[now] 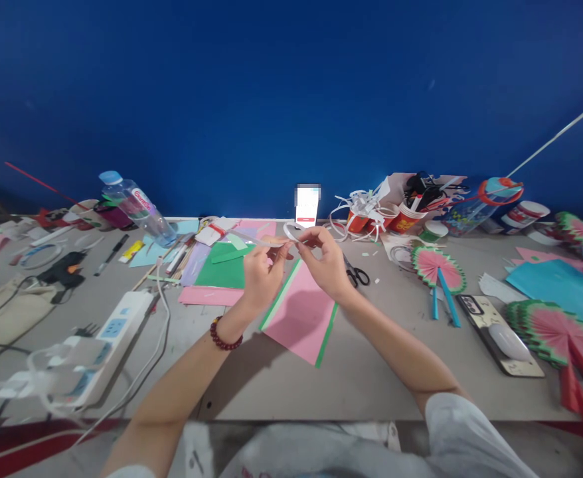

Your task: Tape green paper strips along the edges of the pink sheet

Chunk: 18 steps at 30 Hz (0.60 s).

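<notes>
Both my hands are raised over the middle of the table. My left hand (261, 275) and my right hand (327, 262) pinch a thin white strip of tape (271, 243) between them, with its white roll (291, 232) close to the right hand's fingers. Below the hands lies a pink paper sheet with green edges (301, 318). A green sheet (224, 269) on another pink sheet lies just left of it. Black scissors (357, 273) rest to the right of my right hand.
A white power strip (109, 338) with cables sits at the front left, a water bottle (137, 206) and glue gun (62, 271) behind it. A lit phone (307, 206) stands at the back. Paper cups (401, 216), watermelon paper fans (438, 267) and a blue sheet (550, 282) fill the right.
</notes>
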Motion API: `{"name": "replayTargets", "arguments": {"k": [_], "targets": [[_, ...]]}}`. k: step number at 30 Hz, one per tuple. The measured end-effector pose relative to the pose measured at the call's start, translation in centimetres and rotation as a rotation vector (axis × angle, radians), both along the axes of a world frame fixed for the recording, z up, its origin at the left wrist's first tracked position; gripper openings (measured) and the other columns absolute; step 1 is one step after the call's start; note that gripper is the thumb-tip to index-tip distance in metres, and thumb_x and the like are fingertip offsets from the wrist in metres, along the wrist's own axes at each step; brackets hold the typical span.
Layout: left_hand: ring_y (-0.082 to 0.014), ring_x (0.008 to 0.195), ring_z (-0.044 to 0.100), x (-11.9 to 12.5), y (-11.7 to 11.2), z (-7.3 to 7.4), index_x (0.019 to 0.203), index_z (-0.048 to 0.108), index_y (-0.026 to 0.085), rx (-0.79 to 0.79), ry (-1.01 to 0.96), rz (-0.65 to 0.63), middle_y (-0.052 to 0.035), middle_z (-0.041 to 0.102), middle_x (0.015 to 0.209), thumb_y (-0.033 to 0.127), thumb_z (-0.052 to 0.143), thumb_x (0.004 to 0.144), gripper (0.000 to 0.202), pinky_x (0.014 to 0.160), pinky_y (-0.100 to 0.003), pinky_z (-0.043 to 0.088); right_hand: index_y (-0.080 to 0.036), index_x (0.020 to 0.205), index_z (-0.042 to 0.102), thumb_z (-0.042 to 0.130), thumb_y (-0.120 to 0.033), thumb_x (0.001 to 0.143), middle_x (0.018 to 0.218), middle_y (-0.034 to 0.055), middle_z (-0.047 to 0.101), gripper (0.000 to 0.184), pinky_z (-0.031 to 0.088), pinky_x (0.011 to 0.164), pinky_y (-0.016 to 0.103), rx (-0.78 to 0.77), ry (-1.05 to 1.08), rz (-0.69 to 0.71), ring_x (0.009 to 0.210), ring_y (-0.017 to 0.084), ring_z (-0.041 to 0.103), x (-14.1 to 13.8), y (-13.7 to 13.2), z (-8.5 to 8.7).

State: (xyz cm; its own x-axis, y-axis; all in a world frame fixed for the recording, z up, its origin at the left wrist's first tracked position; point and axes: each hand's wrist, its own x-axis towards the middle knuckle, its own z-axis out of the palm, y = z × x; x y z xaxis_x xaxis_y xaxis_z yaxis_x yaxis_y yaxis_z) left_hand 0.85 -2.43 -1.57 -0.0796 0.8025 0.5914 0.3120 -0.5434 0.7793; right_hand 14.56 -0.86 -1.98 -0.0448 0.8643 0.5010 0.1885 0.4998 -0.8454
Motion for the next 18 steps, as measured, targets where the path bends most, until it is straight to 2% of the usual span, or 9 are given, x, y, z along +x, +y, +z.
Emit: {"name": "replayTargets", "arguments": {"k": [4, 9, 14, 18], "targets": [[-0.0105, 0.062, 0.064, -0.1, 0.2, -0.3, 0.087, 0.059, 0.019, -0.033, -0.041, -0.048, -0.0045, 0.066, 0.087, 0.037, 0.056, 0.089, 0.019, 0.054, -0.022, 0.044, -0.022, 0.09, 0.054, 0.054, -0.019, 0.083, 0.088, 0.0021, 0.062, 0.008, 0.045, 0.078, 0.033, 0.045, -0.039, -0.056, 0.08, 0.016, 0.058, -0.2, -0.4, 0.2], [-0.0106, 0.06, 0.063, -0.2, 0.8, -0.4, 0.086, 0.055, 0.017, -0.168, -0.216, -0.133, -0.0032, 0.066, 0.079, 0.045, 0.058, 0.086, 0.027, 0.054, -0.022, 0.046, -0.022, 0.089, 0.054, 0.054, -0.017, 0.082, 0.087, 0.0028, 0.062, 0.008, 0.045, 0.078, 0.034, 0.074, -0.043, -0.047, 0.08, 0.016, 0.057, -0.2, -0.3, 0.2], [-0.0085, 0.053, 0.055, -0.8, 1.5, 0.1, 0.069, 0.06, 0.016, -0.315, -0.356, -0.163, -0.0017, 0.063, 0.065, 0.047, 0.063, 0.081, 0.033, 0.05, -0.021, 0.043, -0.022, 0.09, 0.053, 0.057, -0.017, 0.08, 0.087, 0.0014, 0.059, 0.012, 0.045, 0.075, 0.031, 0.0, 0.041, 0.064, 0.076, 0.014, 0.054, -0.1, 0.1, -0.1], [-0.0066, 0.051, 0.05, -1.4, 2.1, 0.2, 0.067, 0.062, 0.016, -0.335, -0.447, -0.159, -0.001, 0.061, 0.066, 0.043, 0.067, 0.078, 0.03, 0.049, -0.02, 0.041, -0.022, 0.09, 0.052, 0.059, -0.02, 0.079, 0.088, -0.0006, 0.055, 0.013, 0.044, 0.062, 0.028, -0.143, 0.175, 0.199, 0.063, 0.01, 0.051, -0.1, 0.2, -0.1]]}}
